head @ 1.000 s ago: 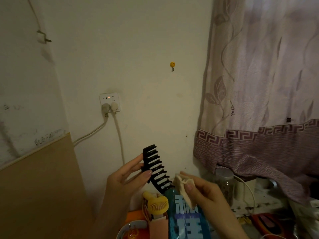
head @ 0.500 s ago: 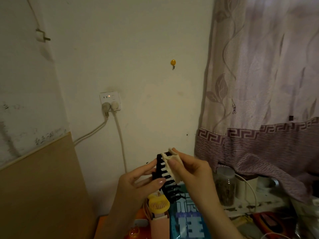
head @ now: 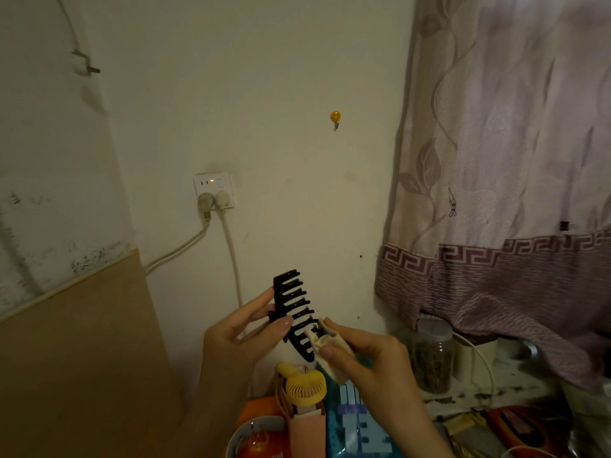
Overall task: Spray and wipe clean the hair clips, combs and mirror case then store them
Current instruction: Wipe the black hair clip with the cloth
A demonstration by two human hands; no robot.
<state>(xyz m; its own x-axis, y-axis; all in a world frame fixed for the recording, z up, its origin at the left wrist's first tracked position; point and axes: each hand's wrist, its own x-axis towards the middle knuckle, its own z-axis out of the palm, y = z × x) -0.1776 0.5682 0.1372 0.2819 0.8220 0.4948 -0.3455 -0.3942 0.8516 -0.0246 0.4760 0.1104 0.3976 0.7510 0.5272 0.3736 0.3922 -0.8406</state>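
The step in hand is the wiping of the black comb, which is held up in the air in front of the wall, above the cluttered desk. The left hand pinches the spine of the comb between thumb and straight fingers, with the teeth pointing to the right. The right hand holds a small folded cloth (pale, cream in colour) between its thumb and curled fingers, and presses it on the lower teeth of the comb. The upper teeth are free and well apart from the cloth.

I judge that the comb is only partly wiped. The next move calls for sliding the cloth along the row of teeth, toward the upper end, while the left hand keeps the comb steady. The cloth may catch between the teeth, so a light pressure seems better. The other things of the task I cannot identify here.
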